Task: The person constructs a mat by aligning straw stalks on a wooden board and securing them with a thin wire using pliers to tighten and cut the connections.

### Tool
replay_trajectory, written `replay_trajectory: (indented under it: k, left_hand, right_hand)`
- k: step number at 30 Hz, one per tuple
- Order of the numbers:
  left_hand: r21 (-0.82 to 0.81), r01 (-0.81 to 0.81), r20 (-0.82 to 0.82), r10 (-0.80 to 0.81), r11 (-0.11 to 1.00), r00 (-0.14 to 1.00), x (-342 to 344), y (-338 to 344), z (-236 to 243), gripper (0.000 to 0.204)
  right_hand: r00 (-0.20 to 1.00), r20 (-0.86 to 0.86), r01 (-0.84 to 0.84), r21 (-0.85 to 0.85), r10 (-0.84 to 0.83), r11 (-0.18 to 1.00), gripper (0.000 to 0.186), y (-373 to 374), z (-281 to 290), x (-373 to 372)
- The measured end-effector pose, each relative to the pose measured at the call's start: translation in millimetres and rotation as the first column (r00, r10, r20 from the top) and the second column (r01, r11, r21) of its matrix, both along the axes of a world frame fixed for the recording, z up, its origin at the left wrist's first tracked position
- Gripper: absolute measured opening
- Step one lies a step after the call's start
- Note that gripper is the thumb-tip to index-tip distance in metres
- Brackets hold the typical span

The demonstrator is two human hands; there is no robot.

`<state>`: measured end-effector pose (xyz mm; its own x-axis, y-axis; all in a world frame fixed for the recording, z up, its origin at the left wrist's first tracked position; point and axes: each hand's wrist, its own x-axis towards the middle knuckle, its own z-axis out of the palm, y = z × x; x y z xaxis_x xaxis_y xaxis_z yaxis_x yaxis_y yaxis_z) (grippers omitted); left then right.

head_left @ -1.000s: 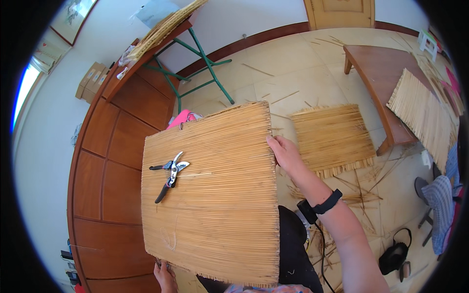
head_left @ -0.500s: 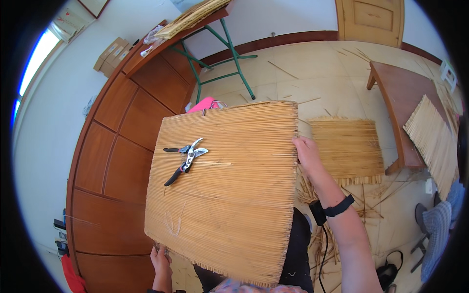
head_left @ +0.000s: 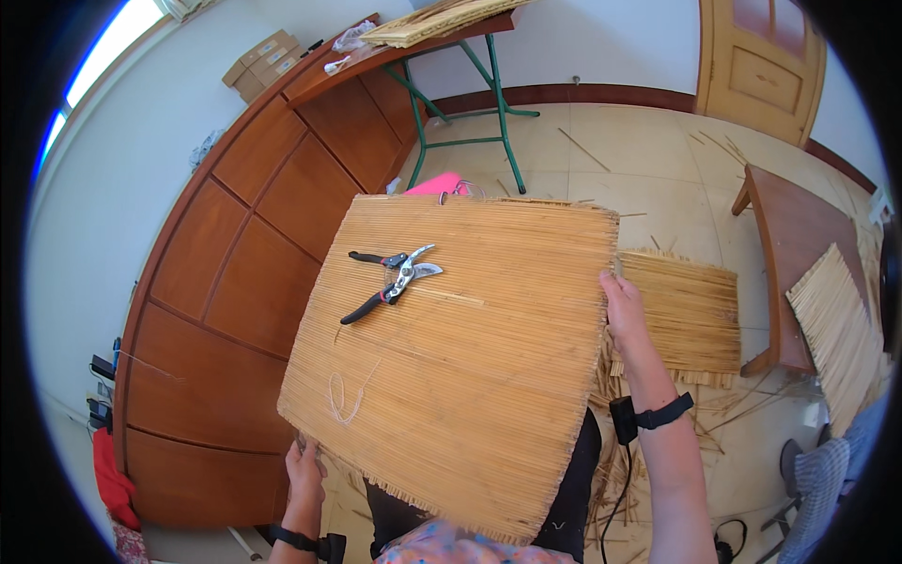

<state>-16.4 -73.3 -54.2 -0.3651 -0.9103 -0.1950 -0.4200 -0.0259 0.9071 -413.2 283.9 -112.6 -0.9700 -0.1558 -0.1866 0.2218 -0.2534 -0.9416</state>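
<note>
A square mat of thin straw-coloured stalks (head_left: 489, 367), laid side by side, lies tilted over my lap. My right hand (head_left: 625, 305) is closed on its right edge. At the lower left edge my left hand (head_left: 305, 470) grips the mat, its fingertips partly hidden beneath. On top of the mat rest pruning shears (head_left: 402, 279) with black handles and spread blades. A loose loop of pale thread (head_left: 344, 404) lies nearer to me, and a thin single stalk (head_left: 451, 298) sits beside the shears.
A brown wooden cabinet (head_left: 225, 376) runs along the left. Ahead, a green-legged table (head_left: 498, 113) bears stacked mats. To the right, another mat (head_left: 686, 315) lies on the floor near a low brown bench (head_left: 799, 254) with a mat leaning on it. Loose stalks litter the floor.
The view has swung left, so the cabinet, bench and door appear farther right. The mat has turned slightly clockwise in view. Both hands keep their hold, and the shears stay on top.
</note>
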Motion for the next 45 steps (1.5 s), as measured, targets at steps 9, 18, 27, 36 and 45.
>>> replay_trajectory:
  k: [9, 18, 27, 36, 45]
  left_hand:
    - [0.034, 0.013, -0.020, -0.012, 0.999, 1.000, 6.7, 1.1, -2.1, 0.021]
    - [0.040, 0.006, -0.041, -0.005, 0.999, 0.999, 5.3, -3.2, -3.5, 0.017]
    - [0.036, -0.036, -0.051, 0.037, 0.999, 0.998, 8.1, -0.1, -6.0, 0.011]
    - [0.134, -0.063, -0.205, 0.090, 0.989, 0.975, 12.1, -4.3, -9.4, 0.007]
    - [0.341, -0.081, -0.209, 0.159, 0.937, 0.965, 23.7, -11.0, -14.0, 0.017]
  right_hand:
    - [0.999, -0.010, 0.037, -0.037, -0.038, 0.999, 0.031, 4.9, 18.3, 30.9]
    - [0.988, -0.136, 0.078, 0.041, -0.072, 0.996, 0.030, 4.5, -19.8, 34.7]
    - [0.970, -0.218, 0.139, 0.131, -0.109, 0.981, 0.030, -0.1, -7.2, 42.4]
    - [0.990, -0.143, 0.006, 0.060, 0.003, 0.998, 0.029, 2.5, 2.3, 51.6]
    - [0.985, -0.118, 0.125, 0.001, -0.124, 0.992, 0.038, 4.2, -10.5, 61.6]
